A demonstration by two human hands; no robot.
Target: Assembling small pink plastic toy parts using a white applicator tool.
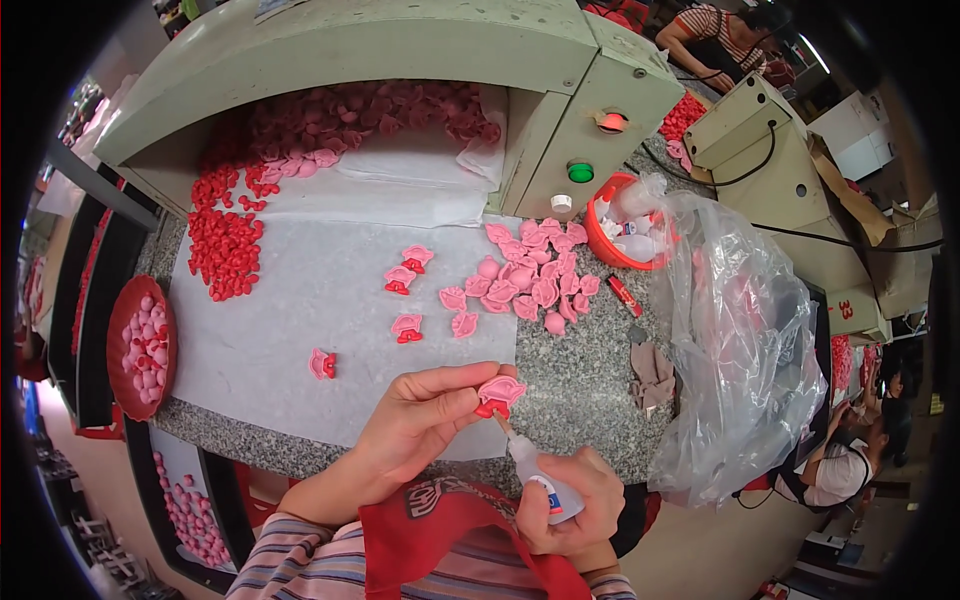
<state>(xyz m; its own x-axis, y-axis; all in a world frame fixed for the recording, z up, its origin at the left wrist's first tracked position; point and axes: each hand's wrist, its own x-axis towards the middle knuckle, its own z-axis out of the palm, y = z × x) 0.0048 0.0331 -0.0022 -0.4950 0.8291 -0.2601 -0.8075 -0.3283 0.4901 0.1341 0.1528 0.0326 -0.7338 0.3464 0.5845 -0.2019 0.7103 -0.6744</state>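
Between its thumb and fingers, my left hand (pixel 418 412) pinches a small pink plastic piece (pixel 502 389) with a red part at its lower side. My right hand (pixel 585 498) is wrapped round a clear squeeze glue bottle (pixel 527 460), tilted so its thin nozzle meets the red part or lies just beside it. Beyond my hands, several joined pink-and-red pieces (pixel 407 327) lie apart on a white sheet (pixel 290 330). A pile of loose pink pieces (pixel 535 275) is spread over the sheet's right edge and the speckled stone tabletop (pixel 590 370).
Small red parts (pixel 225 250) are heaped at the left, near a red bowl (pixel 168 385) of pink balls. A pale green machine (pixel 540 150) stands at the back. On the right are an orange basket (pixel 600 235) with bottles, a red tube (pixel 625 296), a grey cloth (pixel 652 377) and a clear plastic bag (pixel 740 350).
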